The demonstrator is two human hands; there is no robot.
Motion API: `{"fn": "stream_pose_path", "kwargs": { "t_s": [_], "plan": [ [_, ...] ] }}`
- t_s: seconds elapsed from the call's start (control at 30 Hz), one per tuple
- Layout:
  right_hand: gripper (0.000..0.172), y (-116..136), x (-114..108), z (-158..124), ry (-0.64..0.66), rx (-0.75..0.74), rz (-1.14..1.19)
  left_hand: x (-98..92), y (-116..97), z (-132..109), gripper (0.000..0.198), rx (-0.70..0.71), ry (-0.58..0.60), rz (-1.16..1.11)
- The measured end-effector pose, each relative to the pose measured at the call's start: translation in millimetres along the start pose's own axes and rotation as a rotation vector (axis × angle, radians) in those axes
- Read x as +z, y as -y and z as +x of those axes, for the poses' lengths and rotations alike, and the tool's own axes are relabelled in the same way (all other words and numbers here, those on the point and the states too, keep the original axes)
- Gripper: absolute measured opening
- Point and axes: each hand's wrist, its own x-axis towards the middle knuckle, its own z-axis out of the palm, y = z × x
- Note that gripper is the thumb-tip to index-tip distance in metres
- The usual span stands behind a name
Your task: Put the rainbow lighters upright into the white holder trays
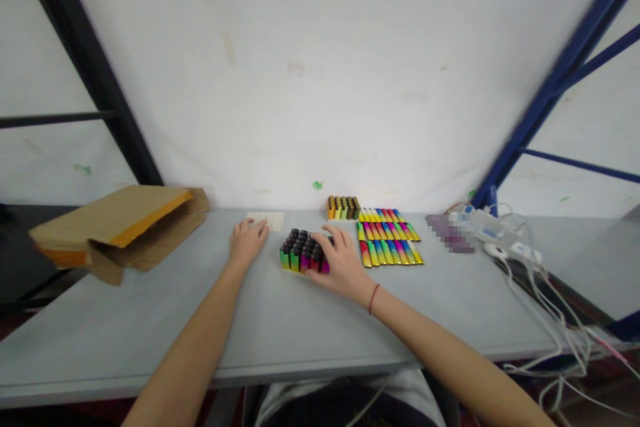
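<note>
A block of upright lighters (pixel 295 259) with black tops and green, magenta and red bodies stands in a pale tray on the table. My right hand (pixel 345 265) closes around its right end, thumb at the front and fingers over the far side. My left hand (pixel 246 241) rests at the near left edge of a white grid tray (pixel 273 219), fingers loosely stretched out and touching it. Behind the block, a smaller set of yellow and dark upright lighters (pixel 343 209) stands near the wall. Right of my right hand lie rows of multicoloured lighters (pixel 393 252), flat on the table.
An opened brown cardboard box (pixel 125 213) lies at the left. At the right are a blurred purple item (pixel 453 233), power strips (pixel 493 225) and white cables (pixel 537 293). Dark and blue metal posts (pixel 545 100) frame the grey table (pixel 300 327) against a white wall.
</note>
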Motion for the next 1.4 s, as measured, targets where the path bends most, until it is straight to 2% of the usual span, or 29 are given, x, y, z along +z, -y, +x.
{"fn": "stream_pose_path", "kwargs": {
  "t_s": [0.1,0.23,0.4,0.53,0.63,0.73,0.9,0.97,1.07,1.13,1.2,1.27,1.4],
  "plan": [
    [0.084,-16.7,14.5,-4.8,0.018,0.083,0.236,5.6,-4.4,2.5,0.038,0.129,-0.015,-0.006],
    [0.096,-29.5,34.1,-8.6,0.066,0.172,0.554,13.3,-14.3,9.7,0.037,0.306,0.015,-0.084],
    [0.101,-25.9,37.4,-14.9,0.041,0.209,0.628,19.4,-29.9,21.9,0.038,0.403,0.117,-0.125],
    [0.093,-20.7,27.7,-29.3,0.007,0.163,0.581,26.7,-40.8,30.0,0.042,0.445,0.138,-0.146],
    [0.093,-22.0,13.5,-49.6,0.038,0.177,0.568,32.1,-51.8,34.6,0.043,0.478,0.166,-0.14],
    [0.094,-28.8,-5.2,-74.5,0.081,0.216,0.594,36.5,-66.7,37.6,0.044,0.513,0.214,-0.13],
    [0.096,-46.6,-34.3,-115.3,0.062,0.285,0.609,42.7,-87.1,35.2,0.044,0.495,0.228,-0.125],
    [0.095,-54.8,-42.8,-129.4,0.038,0.322,0.624,42.8,-91.8,30.8,0.044,0.46,0.19,-0.123],
    [0.101,-66.3,-51.2,-146.1,-0.012,0.387,0.636,36.4,-101.6,21.0,0.044,0.424,0.051,-0.174],
    [0.104,-71.9,-54.5,-152.9,-0.035,0.42,0.649,27.2,-113.0,11.7,0.044,0.466,-0.025,-0.281],
    [0.105,-75.0,-56.7,-156.1,-0.041,0.436,0.675,15.4,-127.5,-1.5,0.041,0.537,-0.026,-0.431],
    [0.105,-76.2,-58.4,-156.6,-0.036,0.435,0.702,2.5,-141.9,-19.5,0.042,0.641,0.077,-0.614],
    [0.103,-77.9,-60.8,-154.2,-0.012,0.427,0.752,-18.9,-160.2,-63.7,0.057,0.807,0.404,-0.913]
  ]
}}
